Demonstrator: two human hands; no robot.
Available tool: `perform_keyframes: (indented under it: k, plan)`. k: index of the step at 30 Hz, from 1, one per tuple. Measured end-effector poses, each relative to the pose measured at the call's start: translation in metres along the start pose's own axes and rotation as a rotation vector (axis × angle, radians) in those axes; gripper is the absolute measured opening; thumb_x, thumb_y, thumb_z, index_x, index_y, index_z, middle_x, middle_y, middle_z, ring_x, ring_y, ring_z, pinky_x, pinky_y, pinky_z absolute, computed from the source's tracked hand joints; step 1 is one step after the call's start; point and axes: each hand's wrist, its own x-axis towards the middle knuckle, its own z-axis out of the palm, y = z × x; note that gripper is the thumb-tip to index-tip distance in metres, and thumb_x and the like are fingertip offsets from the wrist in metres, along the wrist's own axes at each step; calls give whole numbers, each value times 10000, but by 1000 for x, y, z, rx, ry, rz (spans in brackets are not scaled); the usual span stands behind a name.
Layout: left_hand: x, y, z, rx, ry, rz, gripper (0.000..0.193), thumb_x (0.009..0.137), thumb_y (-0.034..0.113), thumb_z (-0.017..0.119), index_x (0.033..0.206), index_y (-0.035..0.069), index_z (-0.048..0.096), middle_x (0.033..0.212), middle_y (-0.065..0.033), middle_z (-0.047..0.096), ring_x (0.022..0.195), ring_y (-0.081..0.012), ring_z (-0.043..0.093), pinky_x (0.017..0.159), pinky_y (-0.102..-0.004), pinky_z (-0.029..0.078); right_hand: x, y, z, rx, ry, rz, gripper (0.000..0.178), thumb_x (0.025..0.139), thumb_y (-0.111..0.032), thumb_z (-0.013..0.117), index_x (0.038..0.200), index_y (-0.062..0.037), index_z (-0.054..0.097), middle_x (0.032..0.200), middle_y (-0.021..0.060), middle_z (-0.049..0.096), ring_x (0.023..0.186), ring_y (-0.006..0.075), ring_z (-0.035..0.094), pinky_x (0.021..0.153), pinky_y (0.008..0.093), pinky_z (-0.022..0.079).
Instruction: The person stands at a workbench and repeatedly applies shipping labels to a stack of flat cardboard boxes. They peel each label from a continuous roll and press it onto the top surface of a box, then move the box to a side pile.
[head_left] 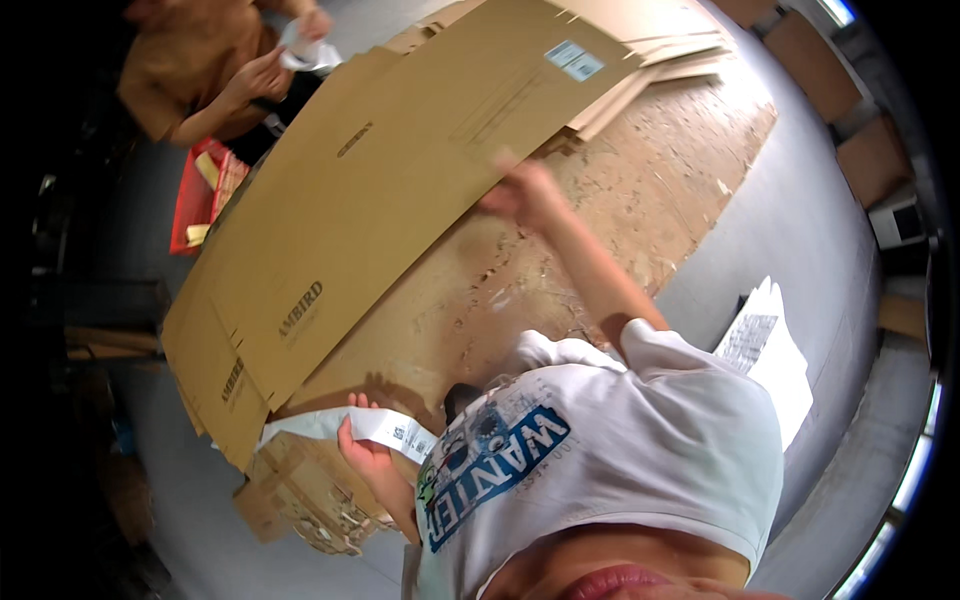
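Note:
A large flat brown cardboard box blank (400,190) lies slantwise across the worktable, with dark print and a pale label (573,60) near its far right corner. My right hand (525,195) is at the blank's near edge, smeared by motion, so its grip cannot be made out. Lower down, my left hand (368,448) holds a white strip of printed labels (310,424) between thumb and fingers. One end of the strip trails left past the blank's near left corner; the other runs toward my shirt.
Across the table a person (210,75) handles a white piece beside a red crate (195,200). More cardboard sheets (655,75) are stacked at the far right of the worn wooden tabletop (640,190). White printed paper (765,350) is to my right. Torn cardboard (320,495) lies at lower left.

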Motion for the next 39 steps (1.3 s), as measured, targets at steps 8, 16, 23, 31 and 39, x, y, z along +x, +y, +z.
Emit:
perform_keyframes:
  k: [8,16,23,31,39]
  plan:
    - [-28,-5,23,130,73,23,516,850,208,503,1281,-59,408,1249,-160,514,1151,-296,503,932,-451,445,54,-78,-16,-171,326,-418,206,839,-141,598,990,-3,575,760,78,625,530,159,563,432,286,467]
    - [-16,-22,93,146,3,17,549,861,155,495,1319,-59,279,1212,-232,527,1096,-385,541,794,-465,536,211,-231,-172,-139,410,-642,279,818,-141,640,987,66,558,889,131,625,730,261,634,564,344,549]
    - [-42,1,142,351,-66,108,438,883,110,498,1294,34,370,1174,-274,538,1012,-446,577,773,-492,531,239,-141,-164,-438,745,-282,546,779,-403,582,1151,-9,514,971,107,622,848,232,612,658,385,504]
    - [-61,44,153,284,-198,204,296,914,97,457,1171,-51,457,1144,-275,556,1008,-415,590,765,-437,554,133,-102,-85,-1137,412,-711,322,898,-350,523,922,-54,647,838,92,663,782,176,629,731,333,489]
    - [-71,56,136,253,-278,306,302,930,155,443,1131,-67,483,1141,-244,572,1073,-362,568,819,-430,538,-158,114,130,-280,-1198,135,388,808,22,640,1176,-49,537,1005,49,624,924,133,592,803,263,490]
